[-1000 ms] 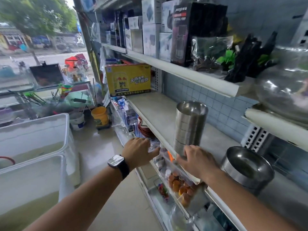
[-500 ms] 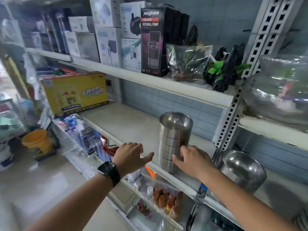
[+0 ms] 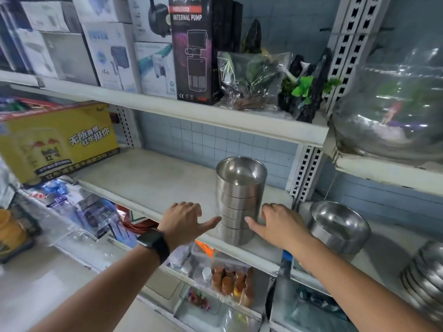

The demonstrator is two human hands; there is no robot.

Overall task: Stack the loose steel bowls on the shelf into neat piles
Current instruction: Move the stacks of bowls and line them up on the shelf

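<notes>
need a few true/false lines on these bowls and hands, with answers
1. The bowl stack stands upright on the shelf. True.
2. The watch is on the right wrist. False: it is on the left wrist.
3. A wider bowl sits right of the stack. True.
4. The yellow box is on the top shelf. False: it shares the stack's shelf.
5. The left hand lifts a bowl. False: it is open beside the stack, as is the right hand.

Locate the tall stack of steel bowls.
The stack stands centre of the head view at the front edge of the shelf, between the left hand and right hand, left of a wider bowl.
</notes>
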